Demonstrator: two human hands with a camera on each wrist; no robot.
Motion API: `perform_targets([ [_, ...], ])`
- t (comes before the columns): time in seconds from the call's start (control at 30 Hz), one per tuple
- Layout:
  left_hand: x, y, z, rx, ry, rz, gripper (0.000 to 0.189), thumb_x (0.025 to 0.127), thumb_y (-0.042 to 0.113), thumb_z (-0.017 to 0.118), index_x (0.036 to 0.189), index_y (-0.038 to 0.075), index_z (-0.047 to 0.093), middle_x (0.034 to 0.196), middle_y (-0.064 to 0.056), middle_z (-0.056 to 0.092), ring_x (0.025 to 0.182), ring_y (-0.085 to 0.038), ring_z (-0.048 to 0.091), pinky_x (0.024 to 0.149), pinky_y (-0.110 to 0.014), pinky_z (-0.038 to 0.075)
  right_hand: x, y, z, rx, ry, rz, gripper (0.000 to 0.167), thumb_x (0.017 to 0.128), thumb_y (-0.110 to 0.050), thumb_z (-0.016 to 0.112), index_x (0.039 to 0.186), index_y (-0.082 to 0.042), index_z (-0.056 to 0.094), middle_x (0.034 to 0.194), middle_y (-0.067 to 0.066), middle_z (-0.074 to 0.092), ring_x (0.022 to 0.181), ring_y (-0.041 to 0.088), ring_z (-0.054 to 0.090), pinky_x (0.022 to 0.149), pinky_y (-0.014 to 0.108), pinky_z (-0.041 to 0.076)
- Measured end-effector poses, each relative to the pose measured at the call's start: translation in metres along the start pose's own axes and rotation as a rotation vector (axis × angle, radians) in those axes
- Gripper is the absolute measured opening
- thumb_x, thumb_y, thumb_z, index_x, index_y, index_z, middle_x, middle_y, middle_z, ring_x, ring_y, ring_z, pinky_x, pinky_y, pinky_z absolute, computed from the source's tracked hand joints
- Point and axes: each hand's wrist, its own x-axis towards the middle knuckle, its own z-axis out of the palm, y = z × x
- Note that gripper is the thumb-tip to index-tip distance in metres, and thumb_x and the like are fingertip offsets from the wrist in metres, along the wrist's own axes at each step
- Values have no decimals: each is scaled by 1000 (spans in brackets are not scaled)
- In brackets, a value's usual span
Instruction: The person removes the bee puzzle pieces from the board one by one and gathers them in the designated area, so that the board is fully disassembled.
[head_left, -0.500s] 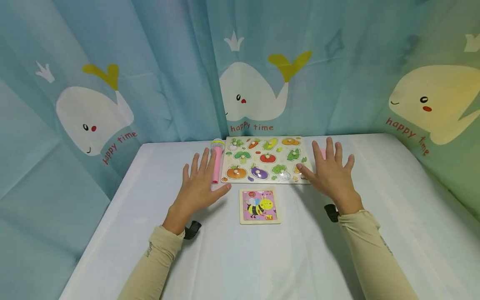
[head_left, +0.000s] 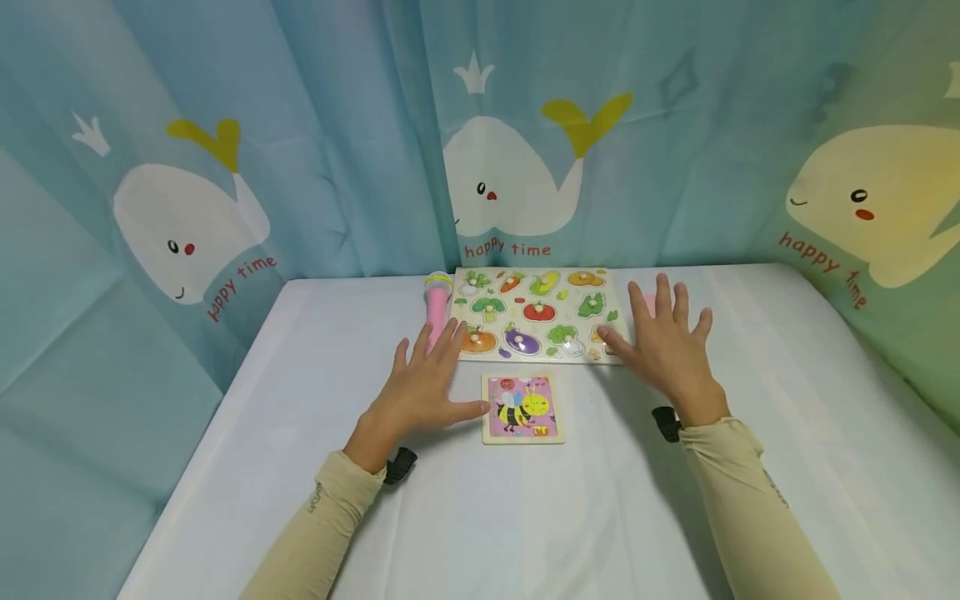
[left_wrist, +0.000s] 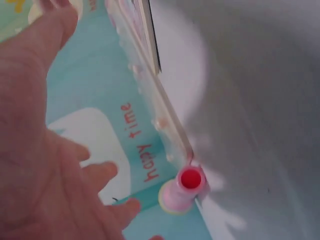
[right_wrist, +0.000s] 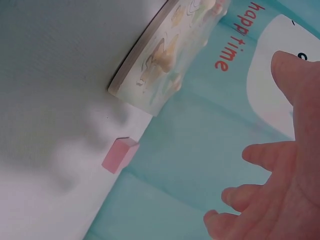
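Observation:
My left hand [head_left: 420, 387] is held over the table with fingers spread, holding nothing. In the head view its thumb tip overlaps the left edge of a small square bee puzzle [head_left: 534, 429], and its fingertips overlap the lower end of a pink toy microphone [head_left: 437, 300]. On the right, my other hand [head_left: 671, 354] hovers with straight, spread fingers and nothing in it. Its thumb overlaps the lower right corner of a vegetable peg puzzle board [head_left: 538, 312]. The right wrist view shows a small pink block [right_wrist: 118, 155] past the board's end, mostly behind the fingers in the head view.
A white cloth covers the table [head_left: 585, 525]. Blue curtains [head_left: 352, 150] printed with whales hang along the back and sides. The microphone lies against the peg board's left side; its open red end [left_wrist: 191, 178] faces the left wrist camera.
My left hand has moved right and a little nearer to me, bringing its thumb to the bee puzzle's edge in view. The right hand has hardly moved.

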Motion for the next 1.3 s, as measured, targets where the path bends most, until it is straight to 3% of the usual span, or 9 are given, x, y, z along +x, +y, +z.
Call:
perform_targets([
  [0.2,3,5,10,54,-148,45,128,82,80,71,174,14,11,180,-3,10,164,-39,-4,125,-69,1,0,4,-2,9,3,1,89,106,-53,59,166,3,25,171,37,2,157,59,-1,112,86,-2],
  [0.4,9,12,14,109,-226,69,129,78,82,74,173,12,21,179,-3,15,164,-39,-4,124,-71,0,-1,6,-1,26,-18,3,89,106,-52,59,166,3,24,171,38,0,157,59,-3,113,86,0],
  [0.67,7,8,12,107,-236,44,123,76,79,79,169,13,34,179,1,16,164,-38,-1,124,-69,-2,0,1,-1,46,-13,-10,85,107,-50,60,165,3,28,171,39,3,157,59,-2,114,85,2],
  [0.87,-4,2,8,78,-239,14,124,78,78,78,171,13,28,179,-3,16,164,-33,-4,126,-66,-3,2,-13,-5,47,-38,-52,76,108,-42,60,162,5,34,168,40,15,155,60,9,115,84,4],
  [1.1,-12,1,9,52,-209,26,114,85,71,77,169,8,32,176,-7,27,164,-29,7,129,-58,7,5,-40,-3,119,-33,-247,62,104,-22,70,153,8,49,148,38,52,139,55,47,118,70,31],
  [1.3,-15,5,8,1,-227,29,109,89,61,82,166,0,35,173,-14,32,162,-32,20,128,-48,24,8,-71,5,187,-85,-343,54,103,-20,74,149,3,58,140,32,59,133,50,53,113,63,42],
])
